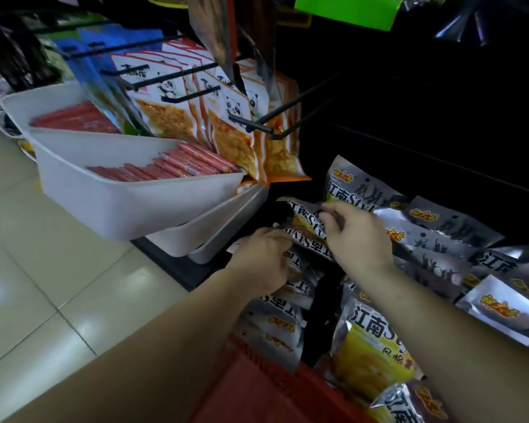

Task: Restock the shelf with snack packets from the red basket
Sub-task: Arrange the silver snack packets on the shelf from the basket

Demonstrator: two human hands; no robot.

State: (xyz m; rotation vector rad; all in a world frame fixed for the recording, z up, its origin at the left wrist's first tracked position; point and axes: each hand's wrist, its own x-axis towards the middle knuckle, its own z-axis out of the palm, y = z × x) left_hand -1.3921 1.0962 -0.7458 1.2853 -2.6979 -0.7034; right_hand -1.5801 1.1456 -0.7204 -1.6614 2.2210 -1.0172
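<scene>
Packets [307, 236]: my left hand [261, 257] and right hand [359, 236] pinch them, fingers curled. Risk, I judge: slick foil slips, toppling the row [440, 236].

A shop aisle: identical panda-printed packets [165, 108] hang in rows on black peg hooks [171, 77], white bins [119, 196] hold red sausage sticks [171, 166], and matching silver snack packets [440, 236] heap the bottom shelf [171, 267] above a glossy tiled floor [28, 285].
</scene>
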